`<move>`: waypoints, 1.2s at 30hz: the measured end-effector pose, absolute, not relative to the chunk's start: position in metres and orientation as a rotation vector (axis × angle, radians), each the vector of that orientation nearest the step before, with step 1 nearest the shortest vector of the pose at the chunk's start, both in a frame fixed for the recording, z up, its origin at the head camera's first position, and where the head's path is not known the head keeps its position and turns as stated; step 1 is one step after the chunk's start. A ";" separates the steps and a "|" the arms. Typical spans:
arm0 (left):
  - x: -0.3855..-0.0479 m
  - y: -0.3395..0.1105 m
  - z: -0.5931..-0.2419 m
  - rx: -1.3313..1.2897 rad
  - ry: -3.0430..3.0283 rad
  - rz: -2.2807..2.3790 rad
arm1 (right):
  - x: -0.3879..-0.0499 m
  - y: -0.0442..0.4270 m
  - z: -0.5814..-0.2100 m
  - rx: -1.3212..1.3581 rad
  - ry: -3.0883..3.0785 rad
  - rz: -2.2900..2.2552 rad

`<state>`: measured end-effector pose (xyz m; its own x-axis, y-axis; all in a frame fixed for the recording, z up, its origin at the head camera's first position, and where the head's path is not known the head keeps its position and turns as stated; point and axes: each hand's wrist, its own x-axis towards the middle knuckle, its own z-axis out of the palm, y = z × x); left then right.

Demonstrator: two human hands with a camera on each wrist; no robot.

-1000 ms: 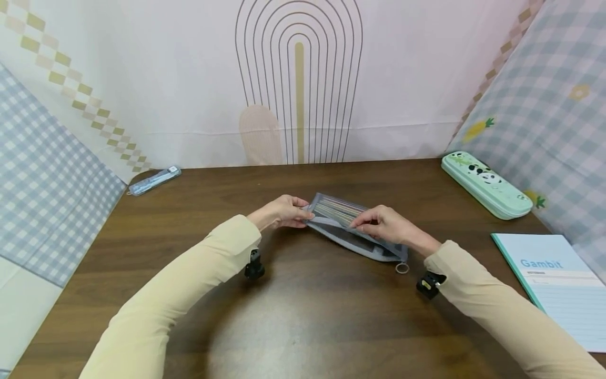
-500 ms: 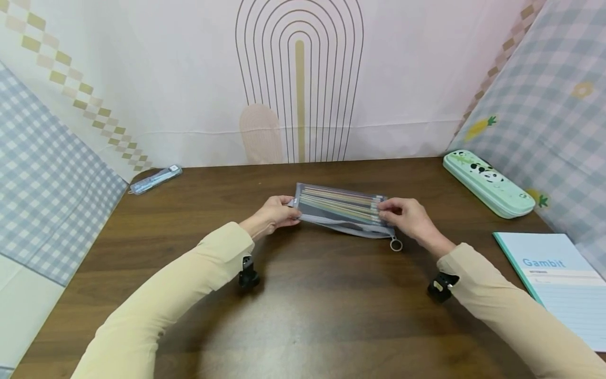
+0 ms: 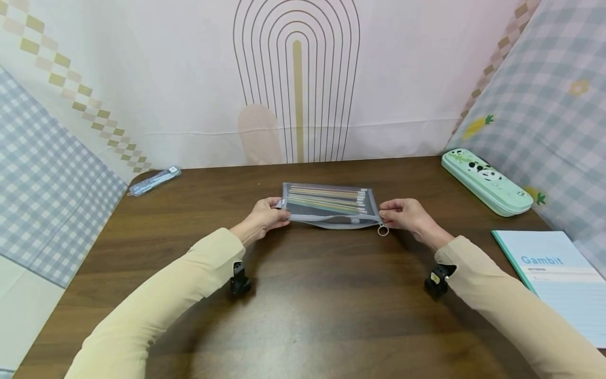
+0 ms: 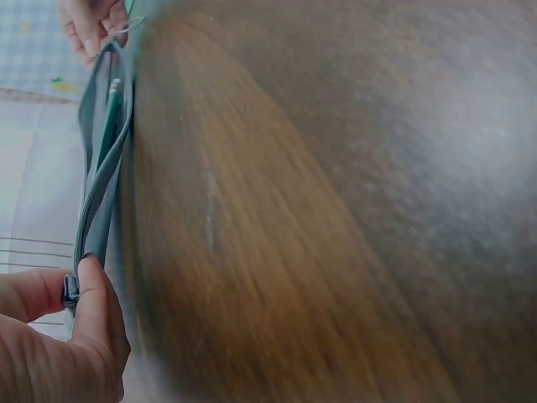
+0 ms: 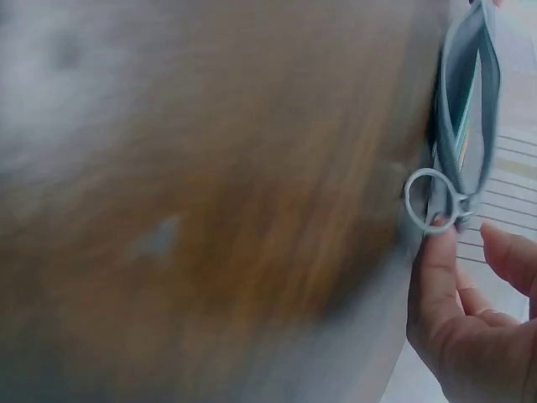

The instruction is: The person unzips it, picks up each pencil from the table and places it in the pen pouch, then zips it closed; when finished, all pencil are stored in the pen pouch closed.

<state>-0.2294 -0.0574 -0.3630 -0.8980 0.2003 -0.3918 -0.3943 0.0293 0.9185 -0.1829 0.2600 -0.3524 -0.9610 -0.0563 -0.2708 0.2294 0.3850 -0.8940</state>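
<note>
A grey see-through zip pouch (image 3: 347, 226) is held above the brown table, its zipped edge toward me and gaping. Several pencils (image 3: 326, 198) lie side by side inside it; in the left wrist view a green pencil (image 4: 110, 126) shows through the opening. My left hand (image 3: 264, 217) pinches the pouch's left end, beside a small dark piece (image 4: 71, 290) at the zip. My right hand (image 3: 408, 217) is at the right corner, near a metal ring (image 5: 431, 201). One fingertip touches there, while another finger stands apart from the pouch in the right wrist view.
A pale blue slim packet (image 3: 155, 181) lies at the back left of the table (image 3: 293, 316). At the back right is a mint green panda pencil case (image 3: 487, 184), with a Gambit notebook (image 3: 558, 284) in front of it. Patterned cloths hang behind and at the sides.
The pouch has turned flatter toward me and shifted left, its opening narrower. My left hand has moved left with it. My right hand has gone from the pouch's front to its right corner.
</note>
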 end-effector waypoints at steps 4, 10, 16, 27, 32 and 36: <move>-0.230 -0.060 -0.364 -0.184 1.914 1.915 | -0.190 0.257 -0.351 0.208 2.266 -1.695; -0.231 -0.066 -0.363 -0.153 1.962 1.883 | -0.199 0.254 -0.352 0.248 2.086 -1.768; -0.236 -0.072 -0.363 -0.148 2.081 1.809 | -0.205 0.248 -0.353 0.298 1.893 -1.875; -0.244 -0.085 -0.358 -0.077 2.339 1.558 | -0.208 0.241 -0.352 0.300 1.873 -1.897; -0.244 -0.089 -0.355 -0.022 2.545 1.378 | -0.208 0.239 -0.352 0.300 1.867 -1.922; -0.242 -0.085 -0.354 0.048 2.729 1.437 | -0.207 0.238 -0.353 0.313 1.875 -1.922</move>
<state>-0.2415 -0.0850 -0.3539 -0.9979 0.0543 -0.0364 0.0007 0.5659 0.8244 -0.2068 0.2380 -0.3526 -0.8799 -0.1488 -0.4513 0.4549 0.0113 -0.8905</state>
